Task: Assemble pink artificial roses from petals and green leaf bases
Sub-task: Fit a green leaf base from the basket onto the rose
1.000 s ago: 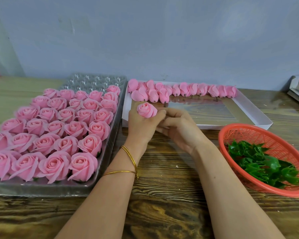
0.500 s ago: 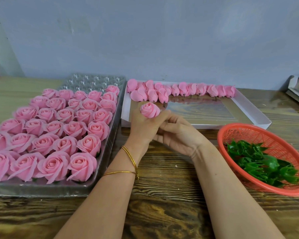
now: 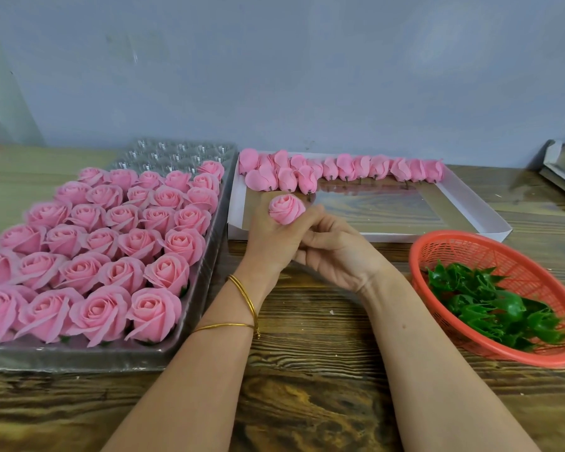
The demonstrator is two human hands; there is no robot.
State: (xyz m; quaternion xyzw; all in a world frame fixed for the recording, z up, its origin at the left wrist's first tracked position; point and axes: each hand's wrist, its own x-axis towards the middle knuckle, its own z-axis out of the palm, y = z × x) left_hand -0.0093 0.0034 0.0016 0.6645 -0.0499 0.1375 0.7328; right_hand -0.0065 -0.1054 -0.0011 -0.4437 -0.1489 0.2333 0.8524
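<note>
Pinched in the left hand (image 3: 269, 238) over the white box's (image 3: 405, 237) near rim, the rosebud (image 3: 286, 208) now sits slightly more upright than a second ago, with the right hand (image 3: 336, 256) curled beneath; whether it holds a base I cannot tell.

Head-worn wide view, forward-down, close over table (image 3: 307, 402)

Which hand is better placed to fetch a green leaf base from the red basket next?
Probably the right hand. The red basket of green leaf bases sits beside the right forearm, while the left hand grips the pink rose and would have to cross over.
</note>
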